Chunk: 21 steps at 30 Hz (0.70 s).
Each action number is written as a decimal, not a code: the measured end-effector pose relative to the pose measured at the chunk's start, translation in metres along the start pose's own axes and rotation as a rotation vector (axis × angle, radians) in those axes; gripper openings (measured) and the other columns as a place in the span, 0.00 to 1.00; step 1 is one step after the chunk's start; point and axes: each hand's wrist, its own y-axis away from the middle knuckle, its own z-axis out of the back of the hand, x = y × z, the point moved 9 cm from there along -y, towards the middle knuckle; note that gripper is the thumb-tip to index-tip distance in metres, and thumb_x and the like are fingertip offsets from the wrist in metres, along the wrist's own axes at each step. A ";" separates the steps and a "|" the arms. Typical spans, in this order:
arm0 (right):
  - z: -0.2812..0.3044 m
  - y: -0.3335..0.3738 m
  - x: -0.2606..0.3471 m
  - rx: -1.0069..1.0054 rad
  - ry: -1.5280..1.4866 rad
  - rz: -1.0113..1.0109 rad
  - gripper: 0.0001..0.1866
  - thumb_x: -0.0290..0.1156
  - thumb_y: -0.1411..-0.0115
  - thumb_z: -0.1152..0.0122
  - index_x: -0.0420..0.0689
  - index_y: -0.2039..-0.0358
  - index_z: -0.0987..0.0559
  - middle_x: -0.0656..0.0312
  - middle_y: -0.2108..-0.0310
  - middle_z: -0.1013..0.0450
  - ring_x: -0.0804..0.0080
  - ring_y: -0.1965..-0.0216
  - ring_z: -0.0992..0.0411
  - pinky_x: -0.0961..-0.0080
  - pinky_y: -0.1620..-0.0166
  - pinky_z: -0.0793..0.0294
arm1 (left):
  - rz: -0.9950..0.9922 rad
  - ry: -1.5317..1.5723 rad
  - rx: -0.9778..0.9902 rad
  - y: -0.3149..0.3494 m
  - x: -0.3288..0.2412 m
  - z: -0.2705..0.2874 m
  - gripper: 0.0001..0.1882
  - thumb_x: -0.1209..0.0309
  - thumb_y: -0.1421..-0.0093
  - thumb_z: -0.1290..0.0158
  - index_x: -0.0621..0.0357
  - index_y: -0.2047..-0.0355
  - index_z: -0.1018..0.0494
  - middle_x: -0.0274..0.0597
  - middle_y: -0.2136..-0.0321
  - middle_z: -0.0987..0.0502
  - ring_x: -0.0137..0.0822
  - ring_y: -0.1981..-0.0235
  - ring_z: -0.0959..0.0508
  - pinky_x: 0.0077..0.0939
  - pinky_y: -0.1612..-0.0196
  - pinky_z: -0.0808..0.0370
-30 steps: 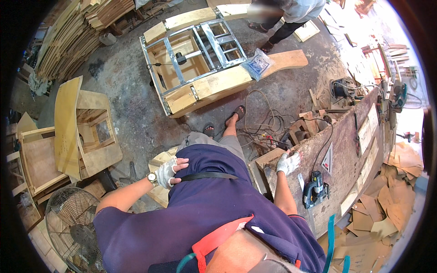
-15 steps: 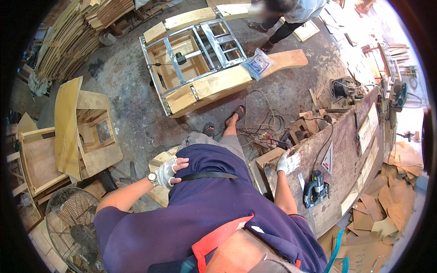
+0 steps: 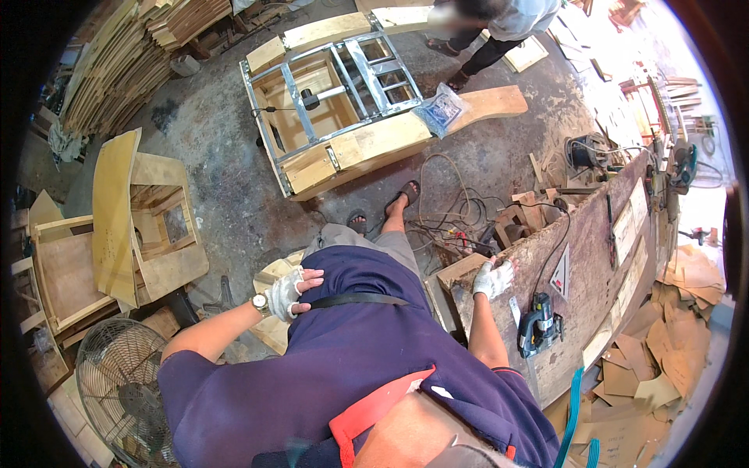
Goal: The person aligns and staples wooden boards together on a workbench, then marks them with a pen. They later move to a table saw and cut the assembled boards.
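Note:
My left hand (image 3: 289, 294), in a white glove with bare fingertips, rests at my waist on the dark blue shirt (image 3: 359, 273). Its fingers are stretched out and hold nothing. My right hand (image 3: 494, 278), gloved alike, lies on the near left edge of a worn wooden workbench (image 3: 577, 320), fingers loosely extended and nothing in them. Close to it on the bench are a metal ruler (image 3: 515, 310), a blue and black jigsaw (image 3: 538, 326) with its cord, and a triangular set square (image 3: 560, 273).
Ahead stands a wooden frame with a metal grid (image 3: 343, 86); a person (image 3: 507, 31) is behind it. Cables (image 3: 445, 210) and wood offcuts lie beside the bench. On the left are a plywood box (image 3: 152, 226) and a fan (image 3: 125, 390); cardboard scraps (image 3: 632, 366) lie right.
Both hands stay where they were. The teal strap at the lower right reaches slightly higher, and the view has shifted a little.

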 end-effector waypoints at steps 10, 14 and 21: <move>-0.008 -0.001 -0.006 0.015 0.016 -0.011 0.36 0.51 0.33 0.47 0.46 0.30 0.37 0.54 0.26 0.46 0.54 0.26 0.50 0.50 0.27 0.52 | 0.004 0.017 0.004 -0.002 0.001 0.000 0.34 0.45 0.33 0.50 0.52 0.34 0.35 0.54 0.36 0.32 0.55 0.37 0.31 0.50 0.35 0.37; -0.004 -0.001 -0.003 -0.016 -0.009 0.001 0.36 0.51 0.33 0.47 0.46 0.30 0.37 0.54 0.26 0.46 0.54 0.25 0.50 0.50 0.27 0.52 | 0.000 0.027 0.008 -0.003 0.002 0.000 0.35 0.44 0.34 0.50 0.51 0.34 0.36 0.54 0.35 0.33 0.55 0.37 0.31 0.51 0.34 0.38; -0.002 0.000 -0.002 -0.008 -0.019 -0.003 0.36 0.51 0.33 0.47 0.46 0.30 0.37 0.54 0.26 0.46 0.54 0.25 0.50 0.51 0.27 0.53 | 0.015 0.022 0.008 -0.003 0.001 0.002 0.35 0.43 0.33 0.51 0.50 0.34 0.36 0.54 0.35 0.32 0.55 0.36 0.31 0.53 0.35 0.39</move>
